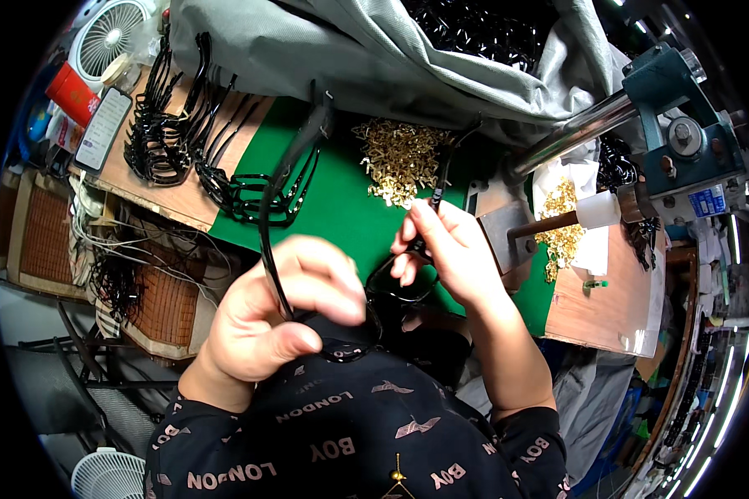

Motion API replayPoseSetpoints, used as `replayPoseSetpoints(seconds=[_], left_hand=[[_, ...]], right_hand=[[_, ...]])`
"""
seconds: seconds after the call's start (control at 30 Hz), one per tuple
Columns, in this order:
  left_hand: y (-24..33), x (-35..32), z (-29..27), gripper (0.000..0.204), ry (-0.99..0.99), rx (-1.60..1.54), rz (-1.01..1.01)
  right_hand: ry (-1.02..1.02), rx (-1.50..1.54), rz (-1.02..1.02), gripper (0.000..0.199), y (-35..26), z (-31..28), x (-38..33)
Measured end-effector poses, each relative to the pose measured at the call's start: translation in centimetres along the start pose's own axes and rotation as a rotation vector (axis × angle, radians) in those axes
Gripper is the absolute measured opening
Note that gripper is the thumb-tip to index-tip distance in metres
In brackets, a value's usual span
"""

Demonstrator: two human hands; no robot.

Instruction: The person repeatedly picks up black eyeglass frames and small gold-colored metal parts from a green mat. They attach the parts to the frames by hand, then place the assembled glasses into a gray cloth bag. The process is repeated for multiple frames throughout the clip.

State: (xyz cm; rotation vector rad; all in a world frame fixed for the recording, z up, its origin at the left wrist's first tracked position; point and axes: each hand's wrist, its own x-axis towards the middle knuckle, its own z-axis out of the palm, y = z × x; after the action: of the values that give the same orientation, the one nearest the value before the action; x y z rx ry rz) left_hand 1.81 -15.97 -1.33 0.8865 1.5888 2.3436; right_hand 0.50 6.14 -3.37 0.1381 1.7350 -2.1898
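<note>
A black plastic eyeglass frame (389, 293) is held between both hands just in front of my body. My left hand (273, 309) is closed around its left side, and one thin temple arm (285, 179) sticks up and away over the green mat (341, 200). My right hand (445, 249) pinches the frame's right side, where the other temple arm (443, 166) rises. A heap of small brass parts (399, 158) lies on the mat just beyond my right hand.
Stacks of black eyeglass frames (175, 133) lie on the wooden board and mat at left. A grey cloth bag (374, 58) holds more black frames at the back. A teal hand press (666, 125) with a metal lever stands right, beside brass parts on white paper (564, 224). A phone (102, 129) and small fan (108, 37) sit far left.
</note>
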Motion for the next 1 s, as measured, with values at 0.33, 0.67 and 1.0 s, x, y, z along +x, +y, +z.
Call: replayPoseSetpoints(seconds=[0.33,0.67,1.0], left_hand=[[2.2,-0.6,-1.2,0.075,0.006,-0.27,-0.247],[2.1,1.4,0.9,0.062,-0.135,-0.044,-0.436],[0.4,4.8,4.2,0.052,-0.41,0.314,-0.421]], right_hand=[[0.449,-1.907,-0.546,0.009,-0.5,-7.2,5.0],[0.387,-1.652,-0.652,0.008,-0.7,-6.1,3.7],[-0.039,-1.504,-0.824,0.028,-7.1,1.7,-7.2]])
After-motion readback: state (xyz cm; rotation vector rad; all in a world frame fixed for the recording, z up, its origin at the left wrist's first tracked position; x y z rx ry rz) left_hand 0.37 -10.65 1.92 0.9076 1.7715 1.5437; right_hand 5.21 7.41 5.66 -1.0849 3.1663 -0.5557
